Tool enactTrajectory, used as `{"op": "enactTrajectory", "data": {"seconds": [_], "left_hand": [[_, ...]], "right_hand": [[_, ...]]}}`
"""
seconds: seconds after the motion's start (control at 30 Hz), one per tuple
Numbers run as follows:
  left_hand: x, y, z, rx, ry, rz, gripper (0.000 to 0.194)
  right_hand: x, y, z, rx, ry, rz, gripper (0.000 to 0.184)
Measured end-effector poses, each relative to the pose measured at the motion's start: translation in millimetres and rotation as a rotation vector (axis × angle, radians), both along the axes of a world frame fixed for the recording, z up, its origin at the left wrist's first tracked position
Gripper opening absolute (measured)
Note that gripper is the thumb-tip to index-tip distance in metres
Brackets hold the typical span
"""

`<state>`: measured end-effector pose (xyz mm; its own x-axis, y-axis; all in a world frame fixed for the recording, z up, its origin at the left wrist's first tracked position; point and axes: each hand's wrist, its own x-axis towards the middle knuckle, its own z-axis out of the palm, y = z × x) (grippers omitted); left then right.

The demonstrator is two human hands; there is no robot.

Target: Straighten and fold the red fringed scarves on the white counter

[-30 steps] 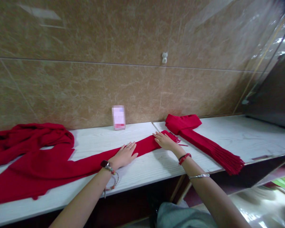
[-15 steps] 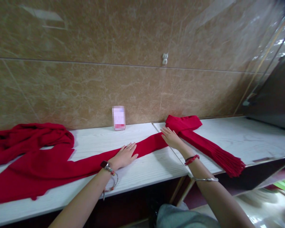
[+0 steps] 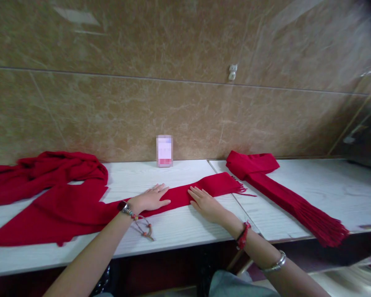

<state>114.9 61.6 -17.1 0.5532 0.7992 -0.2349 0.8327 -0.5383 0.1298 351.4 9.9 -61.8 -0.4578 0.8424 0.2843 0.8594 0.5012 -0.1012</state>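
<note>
A red scarf (image 3: 218,185) lies along the white surface, folded into a narrow strip on the right, with its fringe at the right end. Toward the left it widens into a loose, spread part. My left hand (image 3: 150,199) rests flat on the strip, fingers stretched out to the right. On the lower edge of the same strip, farther right, my right hand (image 3: 207,204) lies with its fingers extended. Neither hand grips the cloth. Beside the strip's fringed end is a second red scarf (image 3: 284,194), folded long, its fringe hanging at the front edge.
Bunched red cloth (image 3: 62,165) lies at the back left. A phone (image 3: 164,150) stands upright against the brown tiled wall (image 3: 126,115). The white tabletop (image 3: 173,231) has a seam on the right. A small white cat-shaped hook (image 3: 233,72) is on the wall.
My right hand has moved left along the strip, uncovering its fringed end. My left hand has slid slightly left on the cloth. The view has shifted a little.
</note>
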Motion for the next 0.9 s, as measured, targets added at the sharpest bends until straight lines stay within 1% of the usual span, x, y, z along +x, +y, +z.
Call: {"op": "enactTrajectory", "data": {"seconds": [0.23, 0.37, 0.47, 0.57, 0.63, 0.7, 0.8, 0.9], "left_hand": [[-49.5, -24.2, 1.6, 0.037, 0.061, 0.103, 0.065], [-78.6, -34.0, 6.3, 0.026, 0.106, 0.159, 0.061], [-93.9, -37.3, 10.3, 0.011, 0.138, 0.203, 0.061], [-101.3, -37.8, 15.5, -0.006, 0.161, 0.223, 0.061], [-102.5, -37.5, 19.4, 0.003, 0.173, 0.225, 0.058], [-102.0, -37.4, 22.4, 0.016, 0.176, 0.232, 0.057], [-101.0, -38.1, 22.9, -0.008, 0.162, 0.228, 0.061], [-102.5, -39.8, 18.6, -0.07, 0.136, 0.203, 0.066]], "right_hand": [[2.7, 1.1, -4.1, 0.03, -0.049, -0.003, 0.046], [-1.5, 2.0, 0.8, 0.027, -0.084, 0.007, 0.045], [-24.2, -0.2, 11.6, 0.04, -0.032, 0.06, 0.046], [-65.4, -8.2, 22.9, 0.057, 0.038, 0.14, 0.046], [-94.6, -14.6, 27.0, 0.043, 0.024, 0.206, 0.047], [-117.7, -19.0, 27.8, 0.015, -0.01, 0.274, 0.049], [-135.1, -19.9, 24.8, -0.059, -0.043, 0.341, 0.049], [-136.8, -16.7, 22.0, -0.152, -0.084, 0.349, 0.051]]}}
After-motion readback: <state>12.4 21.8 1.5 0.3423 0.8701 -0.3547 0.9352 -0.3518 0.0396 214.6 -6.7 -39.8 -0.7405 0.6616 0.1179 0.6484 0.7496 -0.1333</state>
